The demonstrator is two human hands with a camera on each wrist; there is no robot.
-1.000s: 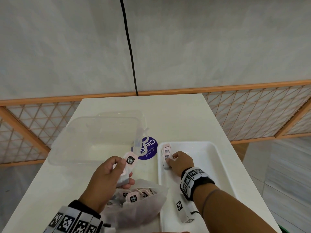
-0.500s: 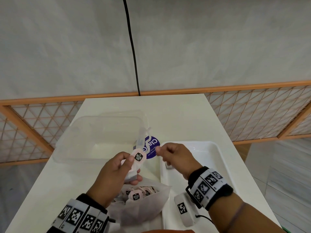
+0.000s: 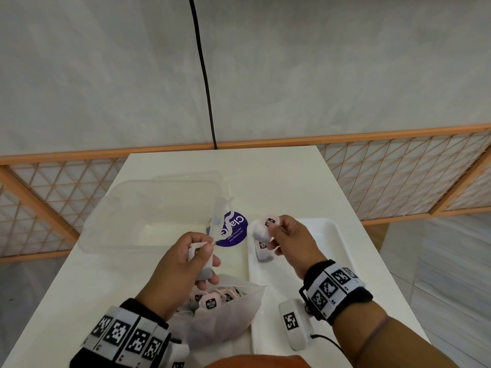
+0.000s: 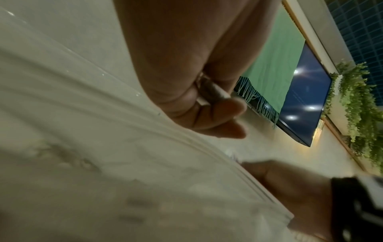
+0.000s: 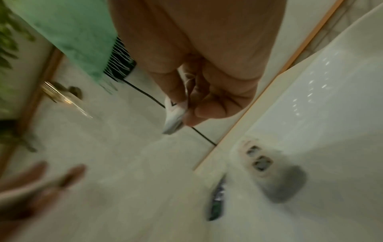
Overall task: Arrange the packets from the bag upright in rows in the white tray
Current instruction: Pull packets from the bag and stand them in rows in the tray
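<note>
My right hand (image 3: 288, 239) pinches a pale pink packet (image 3: 263, 227) with a black label above the far left corner of the white tray (image 3: 342, 251); in the right wrist view the same packet (image 5: 175, 114) sticks out between finger and thumb. Two packets (image 3: 261, 252) stand upright in that corner. My left hand (image 3: 190, 257) grips another packet or packets (image 3: 199, 257) just above the translucent bag (image 3: 228, 317), which lies at the near table edge with several packets inside. In the left wrist view a packet edge (image 4: 215, 91) shows inside the curled fingers.
A clear plastic box (image 3: 148, 216) with its lid sits at the left of the table. A round purple sticker (image 3: 232, 229) lies between box and tray. A white wrist-camera unit (image 3: 293, 324) hangs over the tray's near end. An orange lattice railing runs behind the table.
My right hand left the packets standing in the tray, reached over to my left hand, took one packet from it and has carried it back toward the tray's far left corner.
</note>
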